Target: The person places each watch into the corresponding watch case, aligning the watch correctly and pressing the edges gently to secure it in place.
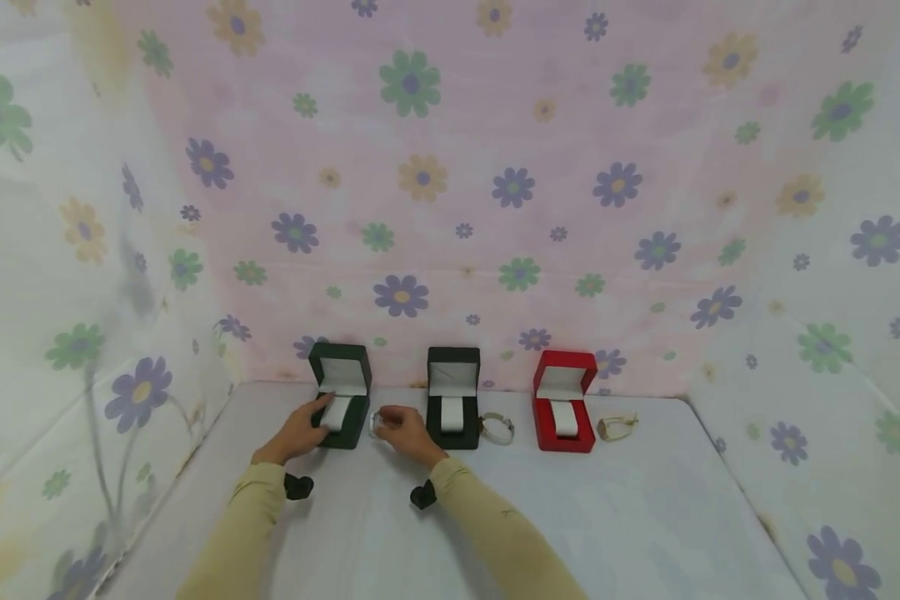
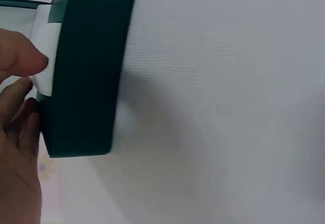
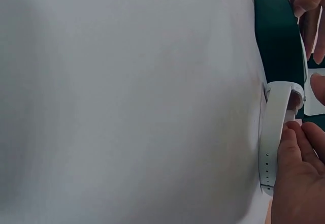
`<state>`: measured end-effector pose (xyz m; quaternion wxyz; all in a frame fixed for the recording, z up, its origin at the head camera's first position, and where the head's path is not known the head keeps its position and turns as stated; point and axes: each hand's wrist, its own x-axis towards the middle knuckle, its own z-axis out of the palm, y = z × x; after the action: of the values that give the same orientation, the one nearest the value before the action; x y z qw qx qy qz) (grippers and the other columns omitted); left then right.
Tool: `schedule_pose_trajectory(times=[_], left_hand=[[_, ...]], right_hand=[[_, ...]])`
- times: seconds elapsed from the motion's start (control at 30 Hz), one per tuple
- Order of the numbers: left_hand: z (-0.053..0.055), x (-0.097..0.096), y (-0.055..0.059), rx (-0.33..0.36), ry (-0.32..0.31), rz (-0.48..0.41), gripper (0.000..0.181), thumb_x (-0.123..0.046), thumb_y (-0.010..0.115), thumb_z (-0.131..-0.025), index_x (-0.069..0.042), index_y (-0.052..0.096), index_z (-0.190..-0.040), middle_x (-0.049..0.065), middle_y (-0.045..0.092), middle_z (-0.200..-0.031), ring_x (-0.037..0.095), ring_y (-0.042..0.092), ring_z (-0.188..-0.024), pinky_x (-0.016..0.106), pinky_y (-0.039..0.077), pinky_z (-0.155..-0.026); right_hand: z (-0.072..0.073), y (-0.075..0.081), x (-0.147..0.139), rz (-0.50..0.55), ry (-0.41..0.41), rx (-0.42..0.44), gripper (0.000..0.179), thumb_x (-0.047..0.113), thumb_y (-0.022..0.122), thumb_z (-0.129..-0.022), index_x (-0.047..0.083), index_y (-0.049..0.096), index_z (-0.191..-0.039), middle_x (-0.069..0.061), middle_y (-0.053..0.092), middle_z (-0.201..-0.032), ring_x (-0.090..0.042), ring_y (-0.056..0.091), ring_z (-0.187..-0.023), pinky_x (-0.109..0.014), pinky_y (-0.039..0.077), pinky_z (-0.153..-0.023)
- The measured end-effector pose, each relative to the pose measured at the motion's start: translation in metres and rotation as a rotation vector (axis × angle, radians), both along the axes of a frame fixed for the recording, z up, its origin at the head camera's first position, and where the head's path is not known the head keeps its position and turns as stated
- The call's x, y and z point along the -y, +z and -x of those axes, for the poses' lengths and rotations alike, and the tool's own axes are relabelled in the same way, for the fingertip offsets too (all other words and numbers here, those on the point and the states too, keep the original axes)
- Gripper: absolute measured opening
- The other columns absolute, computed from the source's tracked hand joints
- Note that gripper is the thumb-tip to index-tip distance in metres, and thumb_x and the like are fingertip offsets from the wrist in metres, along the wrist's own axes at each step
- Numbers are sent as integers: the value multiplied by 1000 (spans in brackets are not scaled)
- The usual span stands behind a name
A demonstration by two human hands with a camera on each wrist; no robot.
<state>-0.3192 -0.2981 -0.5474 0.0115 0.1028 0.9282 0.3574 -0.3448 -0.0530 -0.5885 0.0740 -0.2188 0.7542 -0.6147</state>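
My left hand (image 1: 296,432) is at the open dark green box (image 1: 354,423) on the left. Its thumb and fingers pinch the white cushion (image 2: 46,56) in that box. To the right of the box, my right hand (image 1: 412,433) is at a white-strapped wristwatch (image 3: 274,132). The watch stands with its strap looped, close against the green box in the right wrist view. My right fingers (image 3: 299,142) touch the strap, while the thumb shows apart from the watch.
A second open dark box (image 1: 453,437) with a white cushion stands in the middle, a light-banded watch (image 1: 497,428) beside it. Farther right are an open red box (image 1: 585,433) and a gold-coloured watch (image 1: 617,426). A flowered cloth wall (image 1: 450,250) rises behind the white table (image 1: 607,517).
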Motion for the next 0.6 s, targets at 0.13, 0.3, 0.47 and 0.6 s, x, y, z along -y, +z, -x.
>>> schedule_pose_trajectory(times=[0.13, 0.3, 0.47, 0.6], left_hand=[[4, -1, 2, -13, -56, 17, 75, 7, 56, -81, 12, 33, -152, 41, 36, -151, 58, 34, -140, 69, 34, -112], [10, -1, 4, -65, -118, 85, 73, 11, 60, -79, 17, 35, -148, 43, 41, -146, 58, 41, -135, 67, 38, -109], [11, -3, 6, -80, -115, 129, 72, 13, 63, -78, 18, 38, -146, 45, 45, -141, 59, 47, -129, 66, 42, -106], [11, -4, 4, -80, -94, 118, 72, 15, 63, -77, 18, 38, -146, 45, 45, -140, 60, 46, -128, 67, 40, -107]], right_hand=[[2, -2, 3, 7, 1, 1, 41, 0, 65, -95, -17, 56, -132, -29, 62, -131, -40, 61, -125, -44, 53, -104], [2, 4, 5, -61, -20, 28, 41, 5, 68, -95, -12, 60, -131, -24, 65, -130, -35, 63, -122, -43, 55, -101], [4, 4, 6, -101, -13, 36, 44, 5, 69, -94, -11, 59, -134, -22, 66, -129, -33, 64, -118, -42, 55, -100], [6, 3, 7, -146, -16, 35, 45, 5, 72, -92, -8, 60, -134, -18, 68, -125, -28, 66, -111, -34, 57, -93]])
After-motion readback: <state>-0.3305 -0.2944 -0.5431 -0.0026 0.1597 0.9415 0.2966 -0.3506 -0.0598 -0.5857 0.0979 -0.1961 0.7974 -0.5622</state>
